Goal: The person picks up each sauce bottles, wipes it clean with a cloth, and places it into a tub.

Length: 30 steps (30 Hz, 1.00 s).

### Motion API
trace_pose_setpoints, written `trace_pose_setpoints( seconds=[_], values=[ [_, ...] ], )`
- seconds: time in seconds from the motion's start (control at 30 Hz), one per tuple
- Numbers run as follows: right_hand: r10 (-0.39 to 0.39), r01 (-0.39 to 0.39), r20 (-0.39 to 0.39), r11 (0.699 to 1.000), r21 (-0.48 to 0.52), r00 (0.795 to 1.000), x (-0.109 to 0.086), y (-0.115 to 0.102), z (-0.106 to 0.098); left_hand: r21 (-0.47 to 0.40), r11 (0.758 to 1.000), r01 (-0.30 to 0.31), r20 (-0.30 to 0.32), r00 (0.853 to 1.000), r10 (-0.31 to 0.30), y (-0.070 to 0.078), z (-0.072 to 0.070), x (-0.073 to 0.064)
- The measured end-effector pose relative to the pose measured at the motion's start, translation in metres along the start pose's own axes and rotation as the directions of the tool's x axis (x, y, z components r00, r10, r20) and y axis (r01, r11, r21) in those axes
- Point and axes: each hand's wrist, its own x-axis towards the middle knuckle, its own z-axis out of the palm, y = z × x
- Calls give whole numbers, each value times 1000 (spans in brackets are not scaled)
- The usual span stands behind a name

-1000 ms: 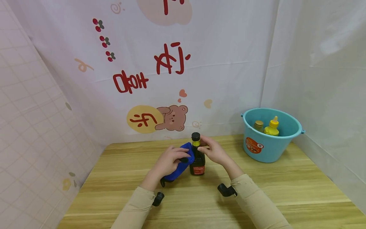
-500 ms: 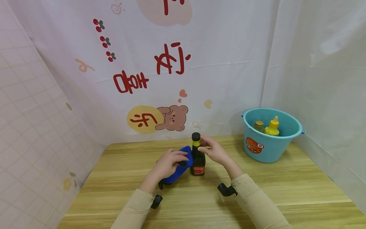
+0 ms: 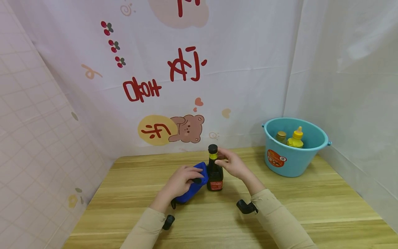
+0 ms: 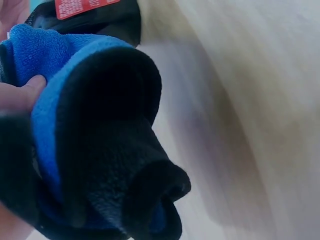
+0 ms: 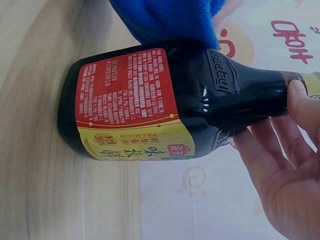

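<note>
A dark soy sauce bottle (image 3: pixel 214 174) with a black cap and a red and yellow label stands upright in the middle of the table. My right hand (image 3: pixel 233 164) holds it by the neck, thumb and fingers round it, as the right wrist view also shows on the bottle (image 5: pixel 200 100). At its left side, my left hand (image 3: pixel 181 180) grips a blue cloth with black edging (image 3: pixel 190 192), fingers over the folded fabric. The cloth (image 4: pixel 50 57) is folded and hangs in a loose roll in the left wrist view, its far end close against the bottle.
A light blue bucket (image 3: pixel 287 164) stands at the back right of the wooden table (image 3: pixel 214 221). Inside it are a yellow squeeze bottle (image 3: pixel 296 139) and a gold-capped jar (image 3: pixel 281 136). A printed white curtain (image 3: pixel 242 86) closes off the back edge.
My left hand has moved slightly down and to the left with the cloth, beside the bottle. The right hand and the bottle have stayed in place.
</note>
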Motion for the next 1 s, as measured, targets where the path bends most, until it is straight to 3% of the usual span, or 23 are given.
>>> trace_pose_setpoints(
  seconds=[0.37, 0.7, 1.0],
  values=[
    [5, -5, -6, 1000, -7, 1000, -1, 0, 2, 29, 999, 26, 51, 998, -27, -4, 14, -8],
    [-4, 4, -8, 1000, -6, 1000, -1, 1, 1, 77, 997, 15, 128, 992, -25, -1, 20, -3],
    [0, 0, -12, 1000, -18, 1000, -1, 0, 0, 178, 984, -5, 197, 980, -30, 1, 22, 5]
  ],
)
